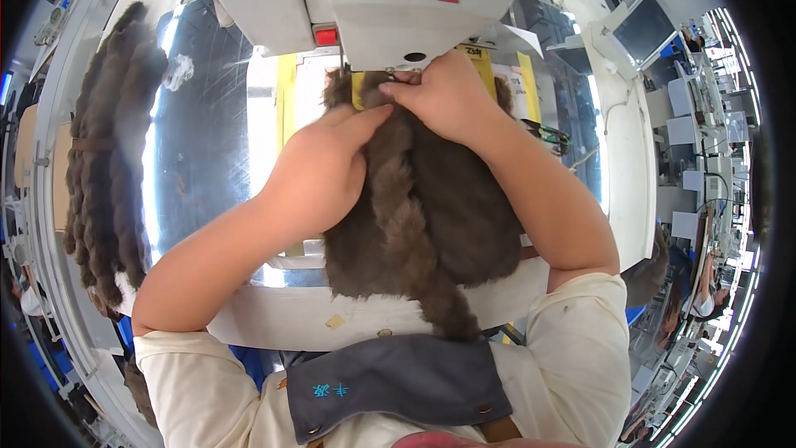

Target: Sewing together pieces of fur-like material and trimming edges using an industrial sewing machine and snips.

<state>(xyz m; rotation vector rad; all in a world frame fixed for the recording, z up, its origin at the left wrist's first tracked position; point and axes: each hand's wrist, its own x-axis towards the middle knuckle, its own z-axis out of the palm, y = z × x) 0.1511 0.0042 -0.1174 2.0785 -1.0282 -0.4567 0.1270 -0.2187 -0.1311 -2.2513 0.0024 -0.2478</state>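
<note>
A brown fur panel (473, 207) lies on the bed of a white sewing machine (332, 0), its far end under the machine head. Along the middle of the panel runs a long twisted fur strip (398, 207), its near end hanging over the table edge towards me. My left hand (315, 170) is closed on the strip's left side, with thumb and index finger pinched together at the fur. Close under the machine head, my right hand (444, 99) pinches the strip's far end between its fingertips. The needle area is mostly hidden by the head and my fingers.
A bundle of brown fur strips (112, 149), tied with a band, lies at the left of the table. Yellow tape (286, 99) marks the machine bed. A small pair of thread snips (547, 137) rests at the right. Beyond stands a monitor (643, 29).
</note>
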